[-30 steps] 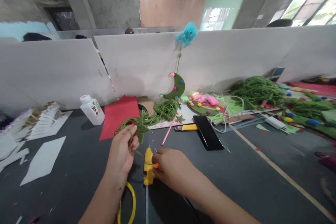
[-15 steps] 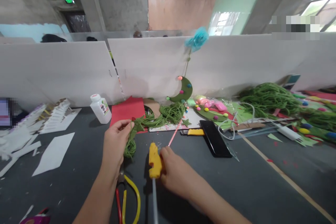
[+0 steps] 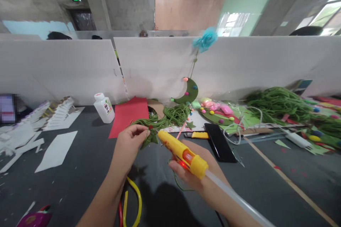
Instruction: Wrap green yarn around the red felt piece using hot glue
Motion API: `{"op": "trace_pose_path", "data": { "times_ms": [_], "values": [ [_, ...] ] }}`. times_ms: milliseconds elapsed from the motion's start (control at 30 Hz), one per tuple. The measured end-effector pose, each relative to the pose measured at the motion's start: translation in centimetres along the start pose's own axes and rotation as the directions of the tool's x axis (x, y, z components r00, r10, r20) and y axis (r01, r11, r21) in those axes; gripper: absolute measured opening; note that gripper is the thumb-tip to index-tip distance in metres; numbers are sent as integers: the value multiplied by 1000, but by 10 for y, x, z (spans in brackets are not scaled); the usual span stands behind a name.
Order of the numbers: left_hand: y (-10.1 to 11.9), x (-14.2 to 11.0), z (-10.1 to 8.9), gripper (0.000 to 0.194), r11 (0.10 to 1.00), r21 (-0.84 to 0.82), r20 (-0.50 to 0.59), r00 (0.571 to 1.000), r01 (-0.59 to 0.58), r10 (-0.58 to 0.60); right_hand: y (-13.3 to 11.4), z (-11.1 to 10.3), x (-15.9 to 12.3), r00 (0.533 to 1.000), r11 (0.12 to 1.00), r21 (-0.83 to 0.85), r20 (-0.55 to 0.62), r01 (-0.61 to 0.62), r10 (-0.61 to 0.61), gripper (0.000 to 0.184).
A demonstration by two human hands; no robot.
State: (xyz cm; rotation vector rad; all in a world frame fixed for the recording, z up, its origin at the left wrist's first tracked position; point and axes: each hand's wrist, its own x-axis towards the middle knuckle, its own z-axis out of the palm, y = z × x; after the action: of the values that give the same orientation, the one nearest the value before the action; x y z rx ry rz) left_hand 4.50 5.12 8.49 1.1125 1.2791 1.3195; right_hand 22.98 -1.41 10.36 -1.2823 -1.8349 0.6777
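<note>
Between thumb and fingers, my left hand [image 3: 129, 145] pinches a green felt star [image 3: 150, 139] above the dark table. Wrapped around a yellow glue gun [image 3: 183, 152] is my right hand [image 3: 198, 173]; a long glue stick [image 3: 234, 195] juts from the gun's back end, and a red light glows near my fingers. The gun's tip points at the star, close beside it; whether they touch I cannot tell. Green cord [image 3: 176, 114] lies bundled just behind. Below my left wrist are yellow and red handles of a cutting tool [image 3: 139, 202], its head hidden by my arm.
A white bottle [image 3: 103, 109] and red felt [image 3: 130, 113] stand behind my left hand. Right of the gun lie a black phone [image 3: 220, 143] and a yellow-handled cutter [image 3: 200, 135]. A green moon [image 3: 190, 92] leans on the white partition [image 3: 160, 67]. White scraps [image 3: 55, 152] lie left.
My right hand has lifted the glue gun off the table and turned its tip toward the star. My left hand has moved right with the star, away from the hanging green cord.
</note>
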Motion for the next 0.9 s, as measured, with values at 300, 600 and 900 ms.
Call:
{"op": "trace_pose_path", "data": {
  "times_ms": [300, 600, 900],
  "values": [
    [10, -12, 7, 13, 997, 76, 90, 996, -8, 1, 2, -7, 1, 999, 998, 52, -40, -26, 28, 20],
    [8, -10, 2, 13, 996, 89, 57, 998, -24, 19, -7, -11, -2, 1000, 999, 46, -4, 11, -11, 15],
    [8, -12, 1, 13, 992, 123, 83, 996, -24, 14, -3, -7, 1, 998, 998, 31, -39, 60, -58, 16]
  ]
}}
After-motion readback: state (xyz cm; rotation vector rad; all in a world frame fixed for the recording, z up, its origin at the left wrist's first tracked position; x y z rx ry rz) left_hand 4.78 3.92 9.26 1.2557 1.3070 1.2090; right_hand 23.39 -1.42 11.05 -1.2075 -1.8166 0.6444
